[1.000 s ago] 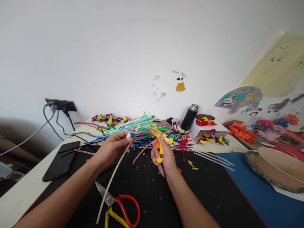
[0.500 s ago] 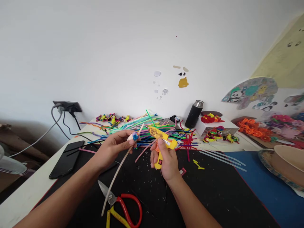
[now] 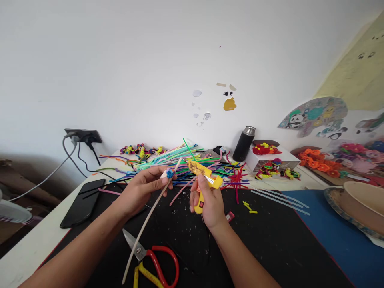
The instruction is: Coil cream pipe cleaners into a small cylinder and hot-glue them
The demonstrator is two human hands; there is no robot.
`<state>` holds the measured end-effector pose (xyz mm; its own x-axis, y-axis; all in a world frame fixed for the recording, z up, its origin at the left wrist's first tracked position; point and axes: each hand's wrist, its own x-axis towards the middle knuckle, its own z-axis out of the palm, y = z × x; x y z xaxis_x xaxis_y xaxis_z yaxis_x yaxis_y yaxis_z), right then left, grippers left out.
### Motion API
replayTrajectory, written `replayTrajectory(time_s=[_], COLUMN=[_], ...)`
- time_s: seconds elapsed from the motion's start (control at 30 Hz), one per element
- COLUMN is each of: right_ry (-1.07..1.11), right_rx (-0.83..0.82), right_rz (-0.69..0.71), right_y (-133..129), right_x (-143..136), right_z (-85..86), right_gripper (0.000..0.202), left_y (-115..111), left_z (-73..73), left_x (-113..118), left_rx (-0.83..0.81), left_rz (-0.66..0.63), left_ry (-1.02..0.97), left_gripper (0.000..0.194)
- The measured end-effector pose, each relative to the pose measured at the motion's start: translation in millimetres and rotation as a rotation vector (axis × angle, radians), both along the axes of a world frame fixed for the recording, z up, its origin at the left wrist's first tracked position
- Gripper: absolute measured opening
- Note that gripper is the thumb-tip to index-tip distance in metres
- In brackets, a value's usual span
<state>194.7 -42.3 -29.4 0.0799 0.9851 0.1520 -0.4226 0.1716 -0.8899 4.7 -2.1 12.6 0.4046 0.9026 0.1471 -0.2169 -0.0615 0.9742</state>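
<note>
Pinched in the fingers of my left hand [image 3: 147,186] is a small blue and white fuzzy piece [image 3: 168,173] with a long cream pipe cleaner [image 3: 147,222]. The pipe cleaner's short end points up and right, while its long end hangs down over the scissors. My right hand [image 3: 210,204] is wrapped round a yellow hot glue gun [image 3: 207,173], its nozzle directed up and left, close to the pipe cleaner's upper end. Whether the nozzle touches it I cannot tell. Scissors [image 3: 163,256] with red and yellow handles lie below my hands on the black mat [image 3: 255,248].
Behind my hands lies a heap of coloured pipe cleaners [image 3: 168,158]. A black phone [image 3: 82,203] is at left, below a power socket [image 3: 84,136]. A black flask [image 3: 244,144] and a white box [image 3: 288,162] stand at the back. Clear glue sticks [image 3: 280,200] lie right, near a plate [image 3: 336,200].
The view has shifted slightly, and most things appear a little further left. The pipe cleaner's long end has swung slightly left and down. Both hands keep their grips.
</note>
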Motion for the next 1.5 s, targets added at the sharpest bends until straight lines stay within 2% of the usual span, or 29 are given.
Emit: replayTrajectory(time_s=[0.67,1.5], right_ry=[-0.053,-0.098], right_rx=[-0.058,-0.078], right_rz=[-0.021,-0.027], right_y=[-3,-3], right_x=[-1,1], right_z=[7.4,4.0], right_gripper=[0.069,0.068], left_y=[2,4], left_z=[-7.2,-10.1], left_x=[-3,-3], left_rx=[-0.043,-0.05], left_rz=[-0.031,-0.034], left_ry=[-0.032,-0.053], left_gripper=[0.028,0.026])
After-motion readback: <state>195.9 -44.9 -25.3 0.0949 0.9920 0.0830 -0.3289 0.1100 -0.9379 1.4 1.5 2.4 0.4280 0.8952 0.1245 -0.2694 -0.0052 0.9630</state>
